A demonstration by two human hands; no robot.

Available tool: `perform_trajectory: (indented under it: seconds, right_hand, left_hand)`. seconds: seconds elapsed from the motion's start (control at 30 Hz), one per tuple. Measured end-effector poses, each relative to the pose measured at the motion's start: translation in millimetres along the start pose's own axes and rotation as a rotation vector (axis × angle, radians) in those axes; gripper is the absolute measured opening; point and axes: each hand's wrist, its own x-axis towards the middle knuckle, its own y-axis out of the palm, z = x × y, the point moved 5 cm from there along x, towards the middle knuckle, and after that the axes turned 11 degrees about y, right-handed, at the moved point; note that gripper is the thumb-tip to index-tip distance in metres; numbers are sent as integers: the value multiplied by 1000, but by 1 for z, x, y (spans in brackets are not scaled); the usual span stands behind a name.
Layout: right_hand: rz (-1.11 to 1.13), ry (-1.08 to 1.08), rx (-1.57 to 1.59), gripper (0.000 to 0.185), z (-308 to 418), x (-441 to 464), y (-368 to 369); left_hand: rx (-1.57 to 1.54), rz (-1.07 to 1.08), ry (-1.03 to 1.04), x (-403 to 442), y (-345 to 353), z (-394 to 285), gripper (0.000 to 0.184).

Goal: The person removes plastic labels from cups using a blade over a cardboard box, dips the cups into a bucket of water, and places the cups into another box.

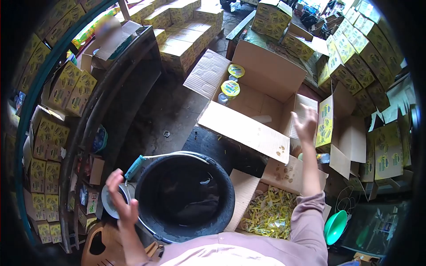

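Observation:
My left hand (121, 197) is open over a pale round container (110, 205), just left of a large black bucket (229, 195). That bucket holds dark liquid, and its handle has a teal grip (135, 167). My right hand (305, 125) is held up with fingers apart, in front of the right flap of an open cardboard box (244, 133); whether it touches the flap I cannot tell. Inside the box, along its left side, stand clear cups with yellow lids, a farther cup (236, 71) and a nearer cup (230, 88). Neither hand holds anything I can see.
A carton of yellow scraps (268, 212) lies beside the bucket. Right of my forearm are another cup (323, 158) on its side and a green bowl (335, 228). Stacked yellow cartons (182, 46) line the back, with more on both sides. A dark bench (128, 66) runs along the left.

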Motion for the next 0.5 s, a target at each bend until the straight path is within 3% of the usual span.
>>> perform_trajectory:
  seconds: [0.13, 0.27, 0.33, 0.5]
  right_hand:
    - [363, -8, 194, 37, 75, 6, 81]
    - [719, 394, 220, 62, 109, -8, 173]
    - [794, 478, 176, 67, 123, -19, 199]
    - [721, 563, 111, 63, 145, -27, 214]
  left_hand:
    - [-105, -23, -79, -42, 15, 1, 62]
    - [-201, -135, -195, -45, 17, 10, 59]
    - [-230, -138, -182, -46, 16, 11, 57]
    - [-249, -121, -175, -44, 19, 9, 55]
